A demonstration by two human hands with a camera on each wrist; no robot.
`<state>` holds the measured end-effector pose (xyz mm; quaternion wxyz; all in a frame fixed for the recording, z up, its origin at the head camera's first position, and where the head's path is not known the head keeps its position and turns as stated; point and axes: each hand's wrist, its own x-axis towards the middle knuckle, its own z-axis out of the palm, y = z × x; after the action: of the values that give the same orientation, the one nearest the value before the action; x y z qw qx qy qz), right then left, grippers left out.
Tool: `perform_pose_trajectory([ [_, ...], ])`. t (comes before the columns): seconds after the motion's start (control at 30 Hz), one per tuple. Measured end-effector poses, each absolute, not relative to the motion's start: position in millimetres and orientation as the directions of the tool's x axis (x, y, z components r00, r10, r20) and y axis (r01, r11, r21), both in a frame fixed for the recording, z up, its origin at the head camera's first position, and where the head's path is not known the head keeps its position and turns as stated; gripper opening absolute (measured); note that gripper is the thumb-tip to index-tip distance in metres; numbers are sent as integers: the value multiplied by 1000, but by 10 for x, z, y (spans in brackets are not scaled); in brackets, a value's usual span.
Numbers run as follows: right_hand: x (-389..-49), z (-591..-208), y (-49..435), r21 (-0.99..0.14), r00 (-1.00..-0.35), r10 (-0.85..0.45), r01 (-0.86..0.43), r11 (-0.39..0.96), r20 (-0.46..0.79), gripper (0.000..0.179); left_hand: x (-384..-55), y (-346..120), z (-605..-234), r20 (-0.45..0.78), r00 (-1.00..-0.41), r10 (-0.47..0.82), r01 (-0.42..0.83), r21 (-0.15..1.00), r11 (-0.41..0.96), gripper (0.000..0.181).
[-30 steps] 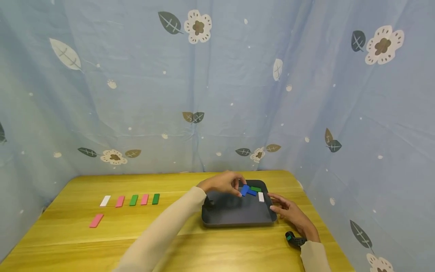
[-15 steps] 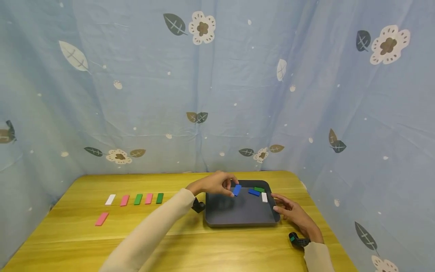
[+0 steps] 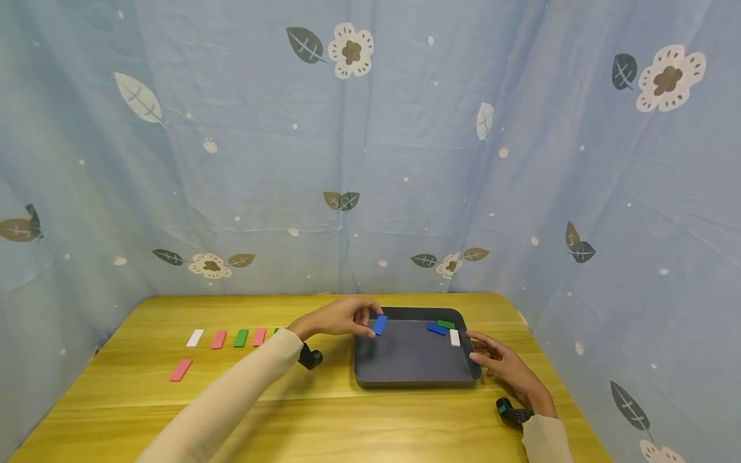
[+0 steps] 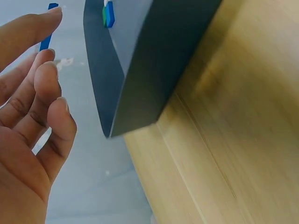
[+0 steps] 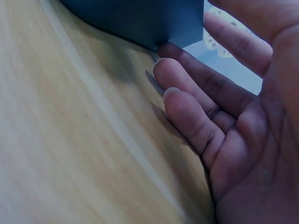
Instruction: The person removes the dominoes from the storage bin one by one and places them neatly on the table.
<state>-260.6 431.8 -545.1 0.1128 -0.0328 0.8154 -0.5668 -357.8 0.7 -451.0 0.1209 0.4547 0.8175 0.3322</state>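
My left hand (image 3: 336, 317) pinches a blue domino-shaped block (image 3: 380, 325) between thumb and fingers, above the left side of the dark grey tray (image 3: 411, 363). The left wrist view shows the block (image 4: 46, 43) edge-on, with the other fingers loosely bent. In the tray's far right corner lie another blue block (image 3: 437, 329), a green block (image 3: 446, 324) and a white block (image 3: 455, 338). My right hand (image 3: 512, 372) rests at the tray's right rim, its fingers relaxed. In the right wrist view, fingertips (image 5: 168, 74) reach the tray's outer wall (image 5: 135, 21).
Left of the tray, a spaced row of blocks runs across the wooden table (image 3: 347, 424): white (image 3: 195, 338), pink (image 3: 219, 339), green (image 3: 241, 337), pink (image 3: 259, 337) and a partly hidden green one. Another pink block (image 3: 181, 370) lies nearer. A patterned curtain (image 3: 370, 154) borders the table.
My left hand has carried the blue block leftward, away from the other blocks in the tray, to the tray's left side. My right hand stays at the right rim. The head view has shifted slightly.
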Motion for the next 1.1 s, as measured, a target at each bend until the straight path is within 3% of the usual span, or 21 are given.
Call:
perform_pose_trajectory([
  [0.47, -2629, -5444, 4299, -931, -974, -164, 89, 353, -155, 59, -3427, -598, -4455, 172, -627, 760, 648, 657, 386, 44],
  [0.8, -2618, -5450, 4298, -937, -976, -170, 69, 342, -134, 58, -3266, -1033, -4478, 139, -704, 696, 582, 675, 454, 41],
  [1.1, -2611, -5457, 4308, -932, -973, -173, 83, 351, -152, 59, -3171, -1438, -4579, 185, -712, 678, 620, 620, 481, 40],
])
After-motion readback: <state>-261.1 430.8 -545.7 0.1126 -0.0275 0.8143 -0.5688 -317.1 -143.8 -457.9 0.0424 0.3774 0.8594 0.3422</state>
